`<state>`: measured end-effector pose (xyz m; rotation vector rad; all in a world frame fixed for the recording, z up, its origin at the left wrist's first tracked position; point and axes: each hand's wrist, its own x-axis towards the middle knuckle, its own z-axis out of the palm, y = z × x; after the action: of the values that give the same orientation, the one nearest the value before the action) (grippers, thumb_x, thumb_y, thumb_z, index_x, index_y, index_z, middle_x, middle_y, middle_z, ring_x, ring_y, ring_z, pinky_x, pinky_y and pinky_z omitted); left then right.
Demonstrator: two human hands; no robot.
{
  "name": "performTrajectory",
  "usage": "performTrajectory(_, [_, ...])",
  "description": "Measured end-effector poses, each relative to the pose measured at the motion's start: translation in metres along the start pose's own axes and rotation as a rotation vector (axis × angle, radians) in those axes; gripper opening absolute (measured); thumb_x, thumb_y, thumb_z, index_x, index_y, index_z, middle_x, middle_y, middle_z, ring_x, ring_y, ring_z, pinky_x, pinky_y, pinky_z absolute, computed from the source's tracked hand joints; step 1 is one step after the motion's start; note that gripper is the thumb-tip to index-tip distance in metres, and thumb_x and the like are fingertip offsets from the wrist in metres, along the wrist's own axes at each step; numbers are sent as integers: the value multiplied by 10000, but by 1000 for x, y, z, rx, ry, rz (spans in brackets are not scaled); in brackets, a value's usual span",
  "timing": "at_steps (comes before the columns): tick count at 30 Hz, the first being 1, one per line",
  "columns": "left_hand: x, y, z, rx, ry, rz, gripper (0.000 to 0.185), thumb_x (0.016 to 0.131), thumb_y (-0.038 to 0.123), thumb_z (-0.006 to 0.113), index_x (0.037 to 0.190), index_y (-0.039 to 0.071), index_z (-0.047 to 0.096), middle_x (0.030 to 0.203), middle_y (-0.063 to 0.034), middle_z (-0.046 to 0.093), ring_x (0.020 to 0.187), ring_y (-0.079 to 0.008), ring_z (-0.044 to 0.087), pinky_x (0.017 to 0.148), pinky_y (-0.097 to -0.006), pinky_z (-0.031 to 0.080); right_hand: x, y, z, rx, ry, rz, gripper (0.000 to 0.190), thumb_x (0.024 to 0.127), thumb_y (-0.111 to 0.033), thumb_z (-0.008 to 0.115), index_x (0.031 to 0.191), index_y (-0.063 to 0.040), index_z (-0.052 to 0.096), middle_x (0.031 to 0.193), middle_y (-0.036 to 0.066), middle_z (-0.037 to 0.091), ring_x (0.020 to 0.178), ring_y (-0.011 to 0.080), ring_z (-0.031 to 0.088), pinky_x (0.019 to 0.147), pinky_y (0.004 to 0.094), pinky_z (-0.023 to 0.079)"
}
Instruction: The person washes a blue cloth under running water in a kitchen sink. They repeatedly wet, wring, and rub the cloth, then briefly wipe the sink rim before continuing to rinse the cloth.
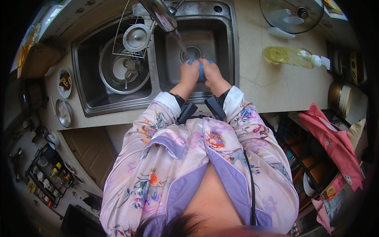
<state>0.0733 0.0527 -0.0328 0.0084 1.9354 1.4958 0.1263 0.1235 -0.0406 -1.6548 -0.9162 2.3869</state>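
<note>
Over the right basin of a steel double sink (236, 59), my left hand (189, 72) and my right hand (210, 72) are closed together on a blue cloth (201, 74). Parts of it show between the hands and at the fingertips; the rest is hidden. Water streams from the metal faucet (165, 22) down towards the drain (191, 53), just beyond my fingers. In the left basin stands a round metal bowl (102, 66) with dishes and a utensil inside. A wire rack (129, 54) holding a round metal lid (136, 38) lies across the sink above it.
Right of the sink, a pump bottle of yellow liquid (290, 56) lies on the counter (266, 91), below a glass pot lid (275, 17). On the left are a plate of brown food (64, 82) and a metal bowl (63, 113). A pink cloth (334, 142) hangs at lower right.
</note>
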Motion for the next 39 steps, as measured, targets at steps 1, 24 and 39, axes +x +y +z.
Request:
performTrajectory(1, [-1,3,-2,53,-21,60,279,718,207,490,792,-46,581,732,-220,584,694,-320,566,648,-371,430,-1,-1,0,11,-13,14,280,773,-246,565,873,16,556,788,109,568,663,220,573,595,356,470])
performTrajectory(24, [23,11,-72,115,-172,-304,475,893,422,339,1038,3,510,923,-128,569,782,-212,592,592,-316,499,-6,8,-1,-706,-172,-584,299,783,-261,560,966,-26,583,970,185,567,927,304,539,815,337,417])
performTrajectory(39, [23,39,-75,-173,-213,137,266,860,202,515,1024,-4,554,895,-33,585,790,-93,532,727,-220,410,16,-14,51,-597,-224,-575,399,720,-150,579,1084,3,523,994,135,569,898,202,540,769,279,419])
